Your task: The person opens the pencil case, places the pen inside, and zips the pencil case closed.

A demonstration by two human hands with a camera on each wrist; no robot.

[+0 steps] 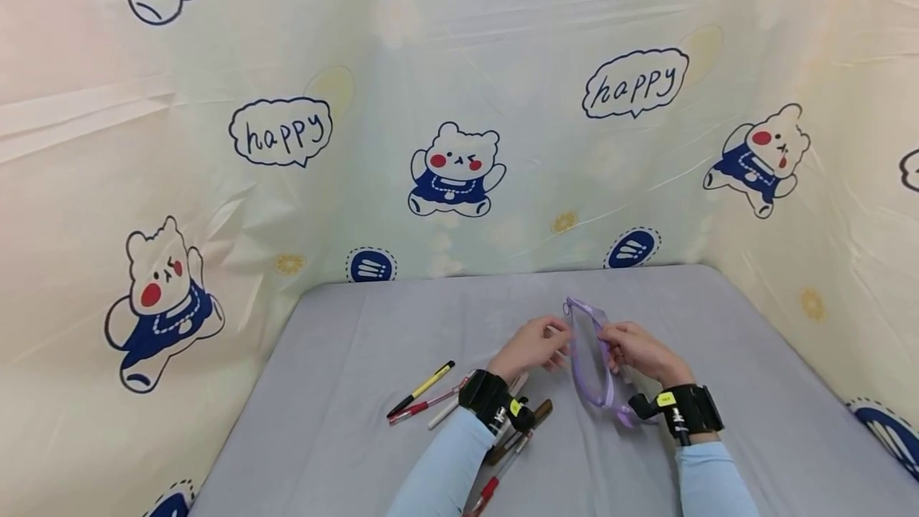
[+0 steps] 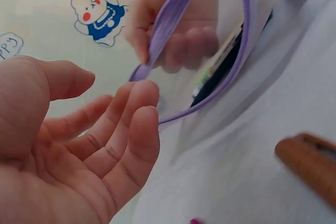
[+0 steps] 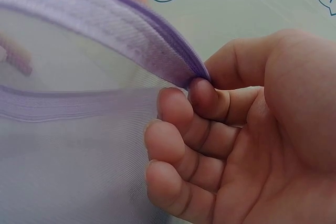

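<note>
A see-through mesh pouch (image 1: pixel 608 396) with purple zip edging stands with its mouth spread wide. My right hand (image 1: pixel 639 349) pinches its edge between thumb and index finger; in the right wrist view the other fingers curl beside the mesh (image 3: pixel 68 166). On the opposite side, my left hand (image 1: pixel 534 345) has its fingertips right at the purple edge. The left wrist view shows those fingers loosely bent, with the thumb apart and the purple zip band (image 2: pixel 173 22) just beyond. A dark, long shape (image 2: pixel 226 72) with a pale green spot shows through the pouch opening.
Left of the pouch lie a yellow-and-black pen (image 1: pixel 425 388), a red pen (image 1: pixel 429 405) and a white pen (image 1: pixel 443 415). Nearer me are a brown item (image 1: pixel 543 412) and a clear pen with red parts (image 1: pixel 495 479). A printed curtain (image 1: pixel 531 214) hangs behind the grey table (image 1: pixel 323 421).
</note>
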